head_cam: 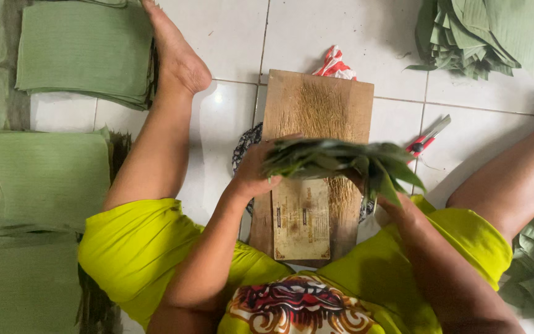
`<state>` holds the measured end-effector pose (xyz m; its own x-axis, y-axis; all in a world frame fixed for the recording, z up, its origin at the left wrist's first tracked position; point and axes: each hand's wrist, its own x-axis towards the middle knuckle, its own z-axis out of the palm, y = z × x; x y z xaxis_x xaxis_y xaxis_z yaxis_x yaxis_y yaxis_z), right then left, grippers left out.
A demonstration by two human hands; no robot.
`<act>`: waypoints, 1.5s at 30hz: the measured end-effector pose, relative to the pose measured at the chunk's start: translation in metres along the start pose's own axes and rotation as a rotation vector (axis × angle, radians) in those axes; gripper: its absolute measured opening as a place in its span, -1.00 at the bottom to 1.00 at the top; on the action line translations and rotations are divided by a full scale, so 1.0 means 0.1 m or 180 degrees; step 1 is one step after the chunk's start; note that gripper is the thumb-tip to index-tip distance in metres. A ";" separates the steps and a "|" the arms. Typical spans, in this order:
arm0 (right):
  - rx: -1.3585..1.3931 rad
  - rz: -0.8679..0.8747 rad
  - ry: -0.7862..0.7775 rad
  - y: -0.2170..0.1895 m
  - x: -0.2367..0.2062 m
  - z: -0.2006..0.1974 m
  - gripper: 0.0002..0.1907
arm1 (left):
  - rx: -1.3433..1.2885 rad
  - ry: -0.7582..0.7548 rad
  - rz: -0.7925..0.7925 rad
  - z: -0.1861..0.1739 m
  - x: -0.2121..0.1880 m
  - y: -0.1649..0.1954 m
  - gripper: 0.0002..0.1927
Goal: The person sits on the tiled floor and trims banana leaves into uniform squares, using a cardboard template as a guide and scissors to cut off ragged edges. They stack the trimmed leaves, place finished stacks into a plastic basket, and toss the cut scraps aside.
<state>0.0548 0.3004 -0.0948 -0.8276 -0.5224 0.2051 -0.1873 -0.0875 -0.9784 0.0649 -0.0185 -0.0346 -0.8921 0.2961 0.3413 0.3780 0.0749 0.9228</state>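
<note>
Left hand [256, 170] and right hand [397, 207] each pinching a leaf bundle [335, 158] at frame centre, above wooden board [316, 111], red cutter [426, 139] at right

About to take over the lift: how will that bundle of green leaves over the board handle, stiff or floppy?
Probably floppy: the leaf bundle droops past the right hand though the left hand also grips it. Likely light, being thin leaves. Loose layers may slide apart, since the edges already fan unevenly above the wooden board.
</note>
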 end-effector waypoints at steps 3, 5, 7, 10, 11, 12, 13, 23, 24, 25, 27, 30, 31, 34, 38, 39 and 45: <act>-0.0211 0.1124 0.0342 -0.23 0.06 -0.34 -0.22 | -0.0398 0.0482 -0.0891 0.05 -0.04 -0.12 -0.59; 0.0660 0.1875 0.0581 -0.32 0.09 -0.49 -0.08 | -0.0678 0.0775 -0.1501 0.09 -0.07 -0.16 -0.64; 0.1774 0.2059 0.0859 -0.31 0.11 -0.46 0.06 | -0.1480 0.1321 -0.1623 0.15 -0.07 -0.21 -0.58; 0.3163 0.1840 0.1192 -0.16 0.11 -0.06 0.22 | -0.2513 0.2163 -0.2109 0.25 -0.07 -0.29 -0.53; 0.3524 0.1609 0.1019 -0.11 0.09 0.10 0.24 | -0.2818 0.2452 -0.2324 0.28 -0.07 -0.32 -0.53; 0.3876 0.1372 0.0835 -0.08 0.09 0.23 0.26 | -0.2832 0.2616 -0.2299 0.32 -0.08 -0.36 -0.52; 0.3697 0.1403 0.0881 -0.04 0.11 0.35 0.20 | -0.2846 0.2779 -0.2278 0.36 -0.10 -0.40 -0.51; 0.1141 0.1950 0.1457 0.22 0.78 0.07 -0.54 | -0.2436 0.2974 -0.2526 0.45 -0.31 -0.81 -0.34; 0.0943 0.2092 0.1367 0.23 0.82 -0.03 -0.55 | -0.1926 0.3193 -0.2119 0.33 -0.30 -0.90 -0.35; 0.0885 0.2177 0.1212 0.24 0.85 -0.12 -0.55 | -0.1420 0.3389 -0.1694 0.24 -0.30 -0.98 -0.36; 0.0780 0.2328 0.0908 0.23 0.90 -0.24 -0.55 | -0.0949 0.3224 -0.1433 0.07 -0.34 -1.09 -0.28; 0.0240 0.2424 0.1023 0.16 0.92 -0.27 -0.44 | -0.0475 0.3007 -0.1080 -0.11 -0.36 -1.17 -0.43; -0.0520 0.2537 0.0913 0.12 0.92 -0.31 -0.36 | 0.0368 0.2939 -0.1214 -0.15 -0.39 -1.17 -0.48; -0.1895 0.2183 0.1167 -0.14 1.02 -0.54 -0.17 | 0.2387 0.2610 -0.1272 -0.24 -0.44 -1.18 -0.56; 0.0249 0.0964 0.2730 -0.82 1.29 -1.45 0.15 | 0.3391 0.2092 -0.1302 -0.20 -0.44 -1.15 -0.56; 0.0771 0.0947 0.3028 -0.98 1.43 -1.70 0.15 | 0.3558 0.1978 -0.1416 -0.17 -0.42 -1.15 -0.56; 0.1930 0.0806 0.3698 -1.31 2.16 -2.36 0.05 | 0.3490 0.1864 -0.1649 -0.15 -0.37 -1.14 -0.63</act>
<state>-0.2242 0.3989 0.0837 -0.8285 0.4144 -0.3766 0.0501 -0.6151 -0.7869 0.0516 -0.0520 -0.1499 -0.8611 -0.4248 0.2792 -0.2765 0.8523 0.4441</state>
